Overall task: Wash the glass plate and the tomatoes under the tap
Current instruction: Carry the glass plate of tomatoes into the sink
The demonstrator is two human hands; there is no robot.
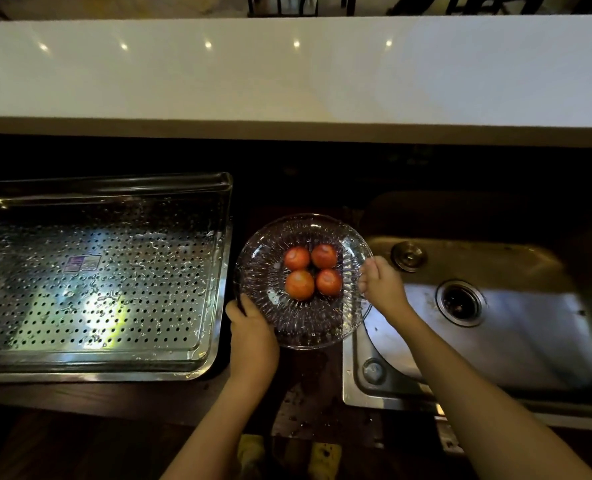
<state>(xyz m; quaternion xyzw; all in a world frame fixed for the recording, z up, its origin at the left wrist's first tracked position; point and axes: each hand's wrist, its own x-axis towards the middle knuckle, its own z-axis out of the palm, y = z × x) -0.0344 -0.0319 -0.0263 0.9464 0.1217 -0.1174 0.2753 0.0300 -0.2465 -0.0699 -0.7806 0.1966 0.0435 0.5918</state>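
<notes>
Glass plate held level between drying tray and sink, four tomatoes clustered at centre, left hand clasped on near-left rim (thumb on top), right hand pinching right rim, forearms angled inward.

- Four round red tomatoes are sitting together.
- One clear ribbed glass plate is carrying them.
- One perforated steel draining tray is lying to the left.
- One steel sink is showing on the right.
- Two bare hands, left and right, are showing.
</notes>
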